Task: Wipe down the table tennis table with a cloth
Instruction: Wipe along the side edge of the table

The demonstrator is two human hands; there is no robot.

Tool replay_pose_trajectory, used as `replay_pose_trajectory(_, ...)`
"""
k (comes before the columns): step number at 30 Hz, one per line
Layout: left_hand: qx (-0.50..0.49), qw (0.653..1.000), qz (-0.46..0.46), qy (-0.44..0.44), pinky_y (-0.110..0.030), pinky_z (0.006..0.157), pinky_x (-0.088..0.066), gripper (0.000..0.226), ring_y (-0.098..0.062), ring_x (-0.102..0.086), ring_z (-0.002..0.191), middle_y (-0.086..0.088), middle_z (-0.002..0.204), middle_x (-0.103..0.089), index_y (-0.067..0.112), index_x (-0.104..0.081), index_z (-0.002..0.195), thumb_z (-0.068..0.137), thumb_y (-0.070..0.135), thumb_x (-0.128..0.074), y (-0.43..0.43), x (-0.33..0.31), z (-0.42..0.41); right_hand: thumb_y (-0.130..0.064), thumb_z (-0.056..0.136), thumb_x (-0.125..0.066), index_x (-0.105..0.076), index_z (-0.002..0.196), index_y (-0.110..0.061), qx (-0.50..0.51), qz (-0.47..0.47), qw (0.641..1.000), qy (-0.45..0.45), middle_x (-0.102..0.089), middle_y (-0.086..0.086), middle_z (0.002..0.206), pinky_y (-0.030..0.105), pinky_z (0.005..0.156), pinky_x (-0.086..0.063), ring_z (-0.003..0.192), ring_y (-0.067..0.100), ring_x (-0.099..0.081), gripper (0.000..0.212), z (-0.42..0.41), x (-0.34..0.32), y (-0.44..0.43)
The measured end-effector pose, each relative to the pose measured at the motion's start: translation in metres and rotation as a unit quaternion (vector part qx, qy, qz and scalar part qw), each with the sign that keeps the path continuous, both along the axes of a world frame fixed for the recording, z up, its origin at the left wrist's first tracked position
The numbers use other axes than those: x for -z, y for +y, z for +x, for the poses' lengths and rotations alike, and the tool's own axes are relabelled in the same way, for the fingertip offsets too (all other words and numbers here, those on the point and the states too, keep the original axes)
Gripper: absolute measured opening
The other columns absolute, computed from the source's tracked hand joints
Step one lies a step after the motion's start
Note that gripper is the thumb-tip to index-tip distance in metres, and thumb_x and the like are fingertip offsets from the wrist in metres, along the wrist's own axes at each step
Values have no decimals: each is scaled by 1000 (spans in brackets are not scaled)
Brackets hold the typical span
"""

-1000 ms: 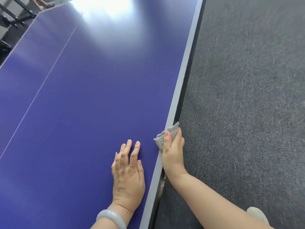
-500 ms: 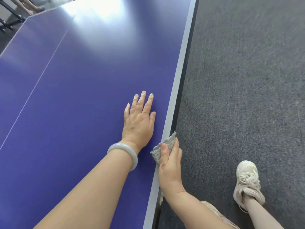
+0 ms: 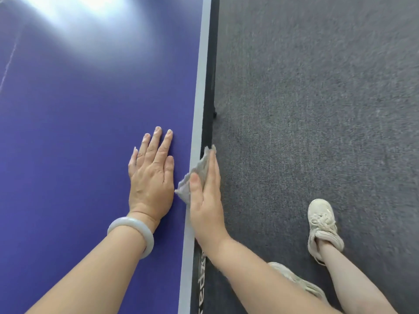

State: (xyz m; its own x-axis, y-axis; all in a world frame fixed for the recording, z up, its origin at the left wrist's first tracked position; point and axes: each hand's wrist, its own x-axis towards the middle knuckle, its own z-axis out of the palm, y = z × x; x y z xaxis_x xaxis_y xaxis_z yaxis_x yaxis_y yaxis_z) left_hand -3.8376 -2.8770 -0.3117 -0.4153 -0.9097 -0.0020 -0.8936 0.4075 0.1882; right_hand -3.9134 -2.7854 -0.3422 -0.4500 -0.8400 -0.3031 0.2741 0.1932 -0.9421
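Here we look down on the table tennis table (image 3: 90, 155) — a glossy violet-blue top with a pale grey border stripe and a dark side whose white lettering (image 3: 202, 276) is too blurred to read. Grey carpet (image 3: 317, 109) lies beside it. Our left hand (image 3: 150, 177) rests flat on the top, fingers straight, holding nothing. Our right hand (image 3: 206, 200) pinches the cloth (image 3: 196, 172) — grey and rumpled — over the table's edge, thumb on top. A pale bangle (image 3: 136, 230) circles the left wrist

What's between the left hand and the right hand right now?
Head view: beside the flat left hand, a sliver of blue table top, then the pale edge stripe, with the corner of the cloth gripped by the right hand lying across it.
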Motion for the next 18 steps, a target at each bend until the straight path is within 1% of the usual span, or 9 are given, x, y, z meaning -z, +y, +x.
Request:
replay_pose_trajectory(2,-4,1000,1,1,-42,123,-7,53,-12,-10,151,9,162,-17,27,-27,154,102,27,-24,0,0,0,-52,101,-30,-1,157,-37,-20,-3,1000,0,2,-29,162,35,122,-9,149,-7,1,65,22,0,41)
replay_pose_trajectory(4,-3,1000,0,2,-45,123,-9,52,-13,-11,151,8,162,-18,25,-29,154,101,24,-26,-1,1,0,-48,101,-32,2,155,-37,-34,18,999,0,3,-28,162,36,123,-9,148,-7,2,64,29,-1,47)
replay_pose_trajectory(6,0,1000,-1,1,-47,122,-11,52,-14,-11,151,7,162,-19,23,-30,154,101,24,-27,-2,2,0,-42,103,-33,1,156,-31,-37,51,998,0,0,-18,164,31,124,-8,148,-6,1,64,17,-1,23)
replay_pose_trajectory(8,1,1000,1,-1,-48,122,-11,53,-13,-11,151,6,162,-19,22,-29,154,101,26,-25,-2,2,0,-36,105,-36,-3,159,-21,-30,71,997,8,-6,-6,165,23,122,-6,150,1,-5,65,-4,-2,-14)
replay_pose_trajectory(9,1,1000,1,-2,-48,122,-11,54,-13,-11,151,6,162,-19,22,-29,154,101,27,-24,-3,2,0,-35,105,-37,-4,159,-18,-27,80,996,12,-8,-1,166,21,121,-7,150,7,-8,65,-16,-2,-32)
replay_pose_trajectory(11,0,1000,0,-6,-49,121,-12,54,-14,-12,151,6,162,-19,22,-29,154,100,28,-24,-4,2,0,-34,105,-38,-7,159,-15,-11,79,997,16,-11,3,165,23,121,-10,151,12,-11,65,-29,-2,-55)
replay_pose_trajectory(13,-2,1000,0,-9,-49,121,-12,54,-14,-12,151,5,162,-19,21,-29,154,100,27,-25,-3,2,0,-37,105,-38,-7,159,-16,3,59,998,17,-11,0,165,19,119,-10,151,8,-11,66,-27,-3,-51)
replay_pose_trajectory(15,-6,1000,-1,-13,-51,120,-14,55,-14,-12,151,4,162,-20,20,-29,154,100,26,-25,0,2,-2,-45,103,-34,-4,159,-22,1,38,999,20,-5,-10,166,15,118,-6,149,-3,-5,67,-15,-5,-27)
replay_pose_trajectory(18,-14,1000,3,-16,-53,119,-16,55,-14,-11,150,4,162,-20,19,-30,153,99,27,-22,2,0,-7,-49,100,-29,2,156,-30,-32,40,999,11,3,-21,163,21,122,-5,147,-9,4,66,7,-6,12)
